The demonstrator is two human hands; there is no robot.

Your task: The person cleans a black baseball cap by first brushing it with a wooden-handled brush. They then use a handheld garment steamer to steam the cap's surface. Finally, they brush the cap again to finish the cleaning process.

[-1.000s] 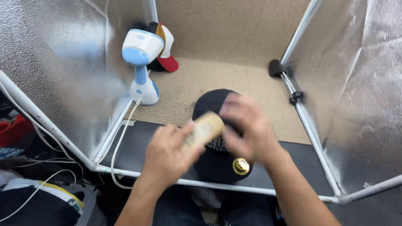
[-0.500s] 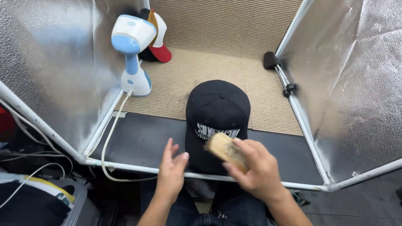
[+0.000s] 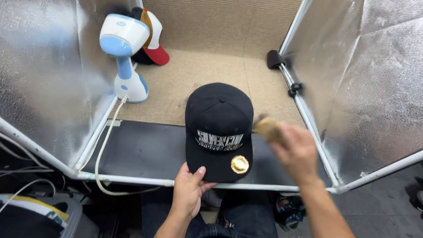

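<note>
— So, where is the black cap [image 3: 219,119] lying?

— It lies in the middle of the small booth with silver walls [image 3: 48,66]. Its crown is on the beige mat [image 3: 198,75], and its flat brim, with a round gold sticker [image 3: 240,164], reaches over the dark strip [image 3: 145,150] toward the person.

— And the left hand [image 3: 189,191]?

— It is at the near edge of the brim, on the left corner. The thumb lies on top of the brim and the fingers are curled below it, so this hand pinches the cap.

— What about the right hand [image 3: 297,152]?

— It is just beside the cap, at the right side of the crown and brim. It is blurred. The fingers are closed around a tan wooden object [image 3: 266,128], maybe a brush, but I cannot tell exactly. The tip of this object is very near the side of the cap; whether it touches, I cannot say.

— Is something else inside?

— Yes. A white and blue handheld steamer [image 3: 125,57] stands upright at the left wall, well apart from the hands, and its white cord [image 3: 103,150] runs down over the frame. Behind it some other caps [image 3: 152,42] are stacked in the corner.
</note>
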